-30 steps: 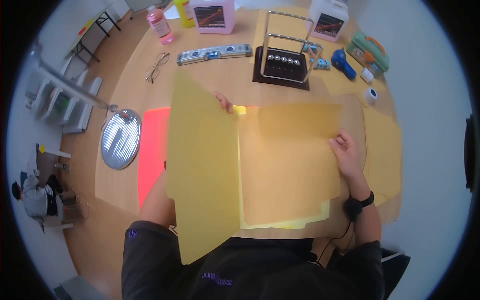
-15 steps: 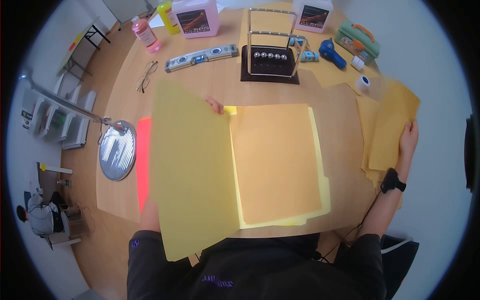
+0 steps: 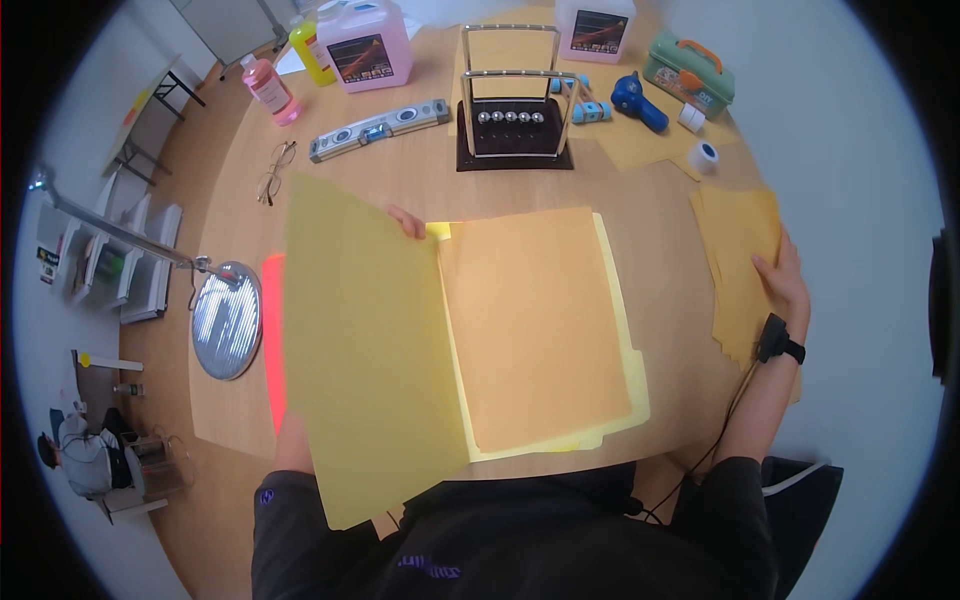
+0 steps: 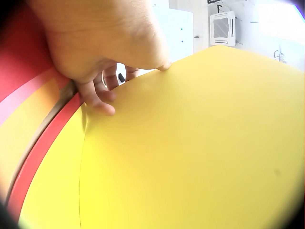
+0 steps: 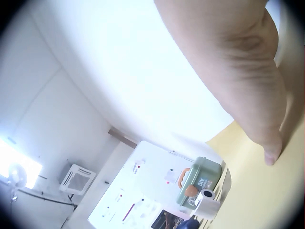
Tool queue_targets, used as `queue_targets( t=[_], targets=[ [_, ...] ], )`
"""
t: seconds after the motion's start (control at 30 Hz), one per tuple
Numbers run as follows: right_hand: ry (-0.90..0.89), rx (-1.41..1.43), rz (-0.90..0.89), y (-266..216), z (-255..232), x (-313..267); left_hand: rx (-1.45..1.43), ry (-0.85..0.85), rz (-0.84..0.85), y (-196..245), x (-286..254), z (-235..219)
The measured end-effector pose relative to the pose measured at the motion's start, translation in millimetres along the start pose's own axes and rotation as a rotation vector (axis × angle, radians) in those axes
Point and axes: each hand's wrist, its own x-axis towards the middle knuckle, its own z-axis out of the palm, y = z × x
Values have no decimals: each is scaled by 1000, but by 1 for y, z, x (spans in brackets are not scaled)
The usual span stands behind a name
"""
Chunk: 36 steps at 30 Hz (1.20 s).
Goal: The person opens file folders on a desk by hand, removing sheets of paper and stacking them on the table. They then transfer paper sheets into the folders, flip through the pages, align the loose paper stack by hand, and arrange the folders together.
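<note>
A yellow file folder lies spread on the table in front of me, its cover raised on the left. My left hand grips this cover near its top edge, thumb at the edge in the left wrist view. On the folder's right half lies a tan kraft-paper sheet. Over at the table's right side, my right hand rests on a pile of similar kraft-paper pieces, thumb stretched across the top one. In the right wrist view the thumb touches the paper, most fingers hidden.
A red folder shows left of the cover, beside a round lamp. Along the back stand a Newton's cradle, a spirit level, glasses, bottles and jugs, a green toolbox and a white roll.
My right hand has carried a kraft-paper piece from the folder to the right-hand pile and laid it down there. The left hand still holds the cover raised.
</note>
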Motion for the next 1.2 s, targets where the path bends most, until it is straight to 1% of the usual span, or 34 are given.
queue_targets(
  t=[0.07,0.1,0.13,0.17,0.2,0.23,0.27,0.3,0.33,0.37,0.4,0.43,0.47,0.5,0.53,0.6,0.67,0.7,0.73,0.77,0.8,0.83,0.87,0.9,0.97,1.0,1.03,1.07,1.1,1.13,1.2],
  targets=[
    [46,118,-138,19,12,7,14,17,8,2,-12,4],
    [38,117,-142,20,14,6,17,30,8,8,-76,18],
    [85,211,-125,21,16,5,17,44,7,15,-137,34],
    [130,303,-109,21,17,3,17,61,7,11,-121,28],
    [117,299,-115,12,12,-2,16,78,8,4,-77,11],
    [180,162,-48,2,6,-6,20,95,13,-1,-32,-6],
    [250,30,15,-16,-4,-11,30,108,23,-2,-9,-11],
    [253,34,0,-42,-18,-18,44,120,33,-2,-13,-5],
    [242,-100,61,-70,-35,-28,58,127,45,3,-10,-5],
    [234,-234,124,-85,-45,-35,72,133,59,3,-5,0],
    [245,-231,110,-87,-42,-35,86,140,74,1,-4,5],
    [298,-141,-11,-89,-33,-33,102,153,92,3,-8,9],
    [343,-46,-142,-109,-32,-32,122,176,112,7,-18,14],
    [160,153,-173,-133,-26,-37,144,207,131,11,-32,19],
    [-37,347,-196,-184,-26,-59,165,238,141,14,-47,25],
    [-392,474,-399,-245,-22,-95,197,274,134,19,-63,32],
    [-393,524,-655,-282,-13,-115,211,277,128,19,-67,36],
    [-393,523,-647,-290,-9,-121,211,278,124,17,-57,33],
    [-311,479,-665,-295,-4,-126,207,277,121,13,-67,39],
    [-226,434,-684,-295,1,-128,204,274,119,15,-65,38],
    [-228,426,-678,-292,4,-127,200,276,121,11,-62,41],
    [-299,539,-543,-291,8,-124,195,275,125,8,-60,45],
    [-363,654,-411,-292,12,-120,313,277,243,10,-57,53],
    [-360,652,-421,-289,20,-116,431,282,362,12,-55,58],
    [-385,1013,-314,-281,33,-106,387,280,357,10,-56,54],
    [-383,1011,-323,-280,36,-103,336,276,339,6,-57,49],
    [-348,1126,-301,-279,40,-103,337,281,342,-1,-57,39],
    [-313,1242,-275,-278,43,-102,317,239,344,-3,-53,31],
    [-323,1241,-273,-274,47,-100,295,201,343,-8,-55,26],
    [-310,1212,-254,-268,51,-96,293,209,339,-15,-61,24],
    [-297,1184,-229,-257,55,-90,309,425,292,-8,-60,49]
  ],
)
